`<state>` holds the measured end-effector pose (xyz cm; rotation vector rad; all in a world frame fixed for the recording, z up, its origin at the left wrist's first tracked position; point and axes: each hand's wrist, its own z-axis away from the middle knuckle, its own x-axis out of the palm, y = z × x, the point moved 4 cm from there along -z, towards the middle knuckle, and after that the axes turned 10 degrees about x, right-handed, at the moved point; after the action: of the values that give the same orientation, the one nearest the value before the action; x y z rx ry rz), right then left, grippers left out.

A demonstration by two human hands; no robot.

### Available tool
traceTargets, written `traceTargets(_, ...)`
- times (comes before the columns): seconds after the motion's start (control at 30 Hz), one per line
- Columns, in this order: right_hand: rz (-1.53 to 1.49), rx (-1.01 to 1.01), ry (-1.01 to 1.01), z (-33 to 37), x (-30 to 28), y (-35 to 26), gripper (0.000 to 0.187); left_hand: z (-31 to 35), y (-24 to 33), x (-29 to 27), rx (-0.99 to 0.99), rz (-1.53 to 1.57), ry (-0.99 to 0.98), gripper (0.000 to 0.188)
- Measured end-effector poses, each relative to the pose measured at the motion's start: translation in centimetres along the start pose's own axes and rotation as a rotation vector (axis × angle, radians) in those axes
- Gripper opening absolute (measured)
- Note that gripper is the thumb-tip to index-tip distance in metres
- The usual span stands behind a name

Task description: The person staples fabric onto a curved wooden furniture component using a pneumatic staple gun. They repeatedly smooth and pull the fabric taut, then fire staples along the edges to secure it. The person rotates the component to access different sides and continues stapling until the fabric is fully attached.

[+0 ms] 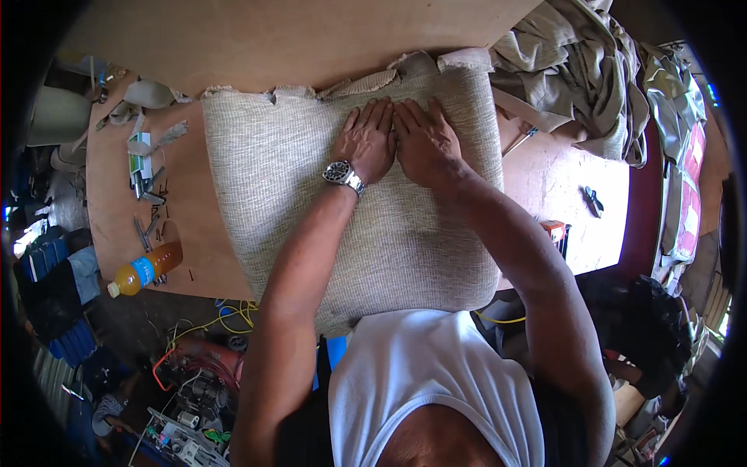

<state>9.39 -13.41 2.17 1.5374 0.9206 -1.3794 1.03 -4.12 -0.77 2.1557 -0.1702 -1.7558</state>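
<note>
A cushion-like panel covered in woven beige fabric (280,171) lies on the wooden table before me. Its far edge shows frayed, folded fabric along the top. My left hand (364,144), below a silver wristwatch (341,174), rests flat on the fabric with the fingers stretched out. Beside it, my right hand (424,144) also lies flat, fingers extended, its inner edge touching or nearly touching the left. Both palms are on the upper middle part of the panel. Neither hand holds anything.
Left on the table (187,268) are a bottle of amber liquid (148,268), a stapler-like metal tool (140,183) and several loose screws or nails. Crumpled beige cloth (580,70) lies at the far right. A small black tool (594,201) lies at right. Machinery (202,389) stands below left.
</note>
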Motion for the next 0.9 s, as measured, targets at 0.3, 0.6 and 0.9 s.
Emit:
traceTargets(0.3, -0.253, -0.064, 0.067, -3.0, -2.0, 1.6, 0.042, -1.4, -0.5, -1.4, -0.005, 0.008, 0.08, 0.03)
traceTargets(0.6, -0.2, 0.04, 0.027, -5.0, 0.5, 1.4, 0.038, -3.1, -1.5, -0.8, -0.01, -0.071, -0.035, 0.032)
traceTargets(0.9, -0.246, -0.001, -0.166, -7.2, -0.5, 2.4, 0.029, -4.0, -2.1, 0.5, 0.0, -0.156, 0.057, 0.041)
